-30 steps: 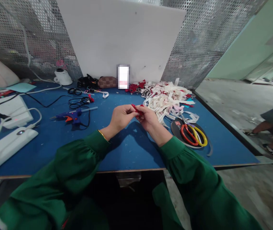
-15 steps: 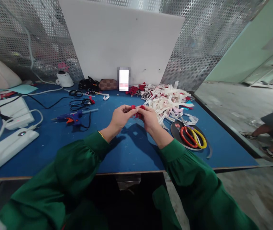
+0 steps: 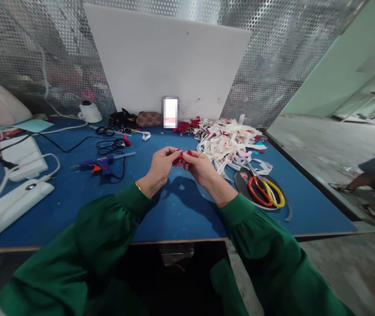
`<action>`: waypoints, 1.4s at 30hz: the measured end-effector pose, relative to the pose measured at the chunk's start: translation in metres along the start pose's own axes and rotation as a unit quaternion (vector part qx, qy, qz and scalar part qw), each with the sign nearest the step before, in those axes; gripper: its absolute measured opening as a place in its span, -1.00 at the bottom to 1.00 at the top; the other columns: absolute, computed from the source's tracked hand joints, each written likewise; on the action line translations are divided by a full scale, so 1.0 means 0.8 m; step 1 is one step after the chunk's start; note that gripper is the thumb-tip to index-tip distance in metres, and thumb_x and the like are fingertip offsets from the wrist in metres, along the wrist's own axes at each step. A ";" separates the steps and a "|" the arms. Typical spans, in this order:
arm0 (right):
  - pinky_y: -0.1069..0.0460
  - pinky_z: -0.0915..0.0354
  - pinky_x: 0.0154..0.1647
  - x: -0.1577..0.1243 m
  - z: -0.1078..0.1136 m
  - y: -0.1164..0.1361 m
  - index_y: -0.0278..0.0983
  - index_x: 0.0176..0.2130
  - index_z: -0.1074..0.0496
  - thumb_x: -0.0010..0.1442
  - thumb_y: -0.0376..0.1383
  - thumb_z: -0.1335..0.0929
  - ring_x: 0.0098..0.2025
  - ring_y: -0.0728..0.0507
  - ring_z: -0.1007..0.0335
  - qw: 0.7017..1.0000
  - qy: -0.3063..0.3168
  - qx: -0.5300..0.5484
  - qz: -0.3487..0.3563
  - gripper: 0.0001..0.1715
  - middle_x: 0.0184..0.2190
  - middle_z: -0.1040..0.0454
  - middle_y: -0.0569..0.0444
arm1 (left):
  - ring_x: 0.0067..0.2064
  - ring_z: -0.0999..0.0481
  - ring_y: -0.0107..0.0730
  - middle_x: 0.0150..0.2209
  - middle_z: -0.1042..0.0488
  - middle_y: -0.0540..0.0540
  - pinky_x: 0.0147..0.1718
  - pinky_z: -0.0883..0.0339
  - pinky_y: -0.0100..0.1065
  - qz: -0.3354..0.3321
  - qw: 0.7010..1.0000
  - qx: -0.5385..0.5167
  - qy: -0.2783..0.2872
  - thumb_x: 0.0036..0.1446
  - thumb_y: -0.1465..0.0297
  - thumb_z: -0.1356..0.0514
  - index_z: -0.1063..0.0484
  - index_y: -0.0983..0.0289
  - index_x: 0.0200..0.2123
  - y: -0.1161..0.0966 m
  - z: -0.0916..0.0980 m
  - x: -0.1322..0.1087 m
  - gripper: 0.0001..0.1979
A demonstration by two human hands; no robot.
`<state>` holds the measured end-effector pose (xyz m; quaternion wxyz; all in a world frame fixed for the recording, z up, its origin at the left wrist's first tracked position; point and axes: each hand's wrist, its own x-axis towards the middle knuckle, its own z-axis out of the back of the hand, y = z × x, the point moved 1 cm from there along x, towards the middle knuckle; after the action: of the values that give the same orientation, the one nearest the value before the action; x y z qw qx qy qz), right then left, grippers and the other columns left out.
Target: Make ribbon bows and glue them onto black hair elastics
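Bare left hand [image 3: 161, 170]: thumb and fingertips pinched narrowly on one side of a small crumpled red fabric piece [image 3: 178, 161].
Bare right hand [image 3: 203, 170]: pinching the piece's other side, its fingertips close beside the left hand's.
Red fabric piece: between both hands' fingertips, above the smooth blue tabletop [image 3: 187, 221], partly hidden by the fingers.
Red-and-yellow-handled scissors [image 3: 267, 189]: on a flat round black disc [image 3: 244, 188], right of the red piece.
Blue glue gun with orange trigger [image 3: 105, 163]: left of the red piece.
Loose pile of white and red strips [image 3: 225, 137]: beyond the red piece, rightward.
Large upright white board [image 3: 170, 57]: farther beyond the red piece.
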<state>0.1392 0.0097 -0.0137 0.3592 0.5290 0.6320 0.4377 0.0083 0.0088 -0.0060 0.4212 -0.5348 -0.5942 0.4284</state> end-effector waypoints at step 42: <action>0.07 -0.13 -0.50 0.002 0.012 0.011 -0.25 -0.47 -0.50 -0.20 -0.04 -0.58 -0.52 0.01 -0.26 0.997 -0.055 -0.055 0.022 -0.59 -0.59 -0.43 0.16 | -0.49 -0.35 -0.47 -0.59 -0.43 0.02 -0.40 -0.23 -0.37 0.022 0.998 0.028 0.042 -0.18 0.26 -0.43 -0.45 0.29 -0.59 0.000 -0.001 -0.005 -0.73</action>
<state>0.1508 0.0138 -0.0091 0.4123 0.5458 0.5743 0.4497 0.0096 0.0048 -0.0055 0.4506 -0.5533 -0.5520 0.4315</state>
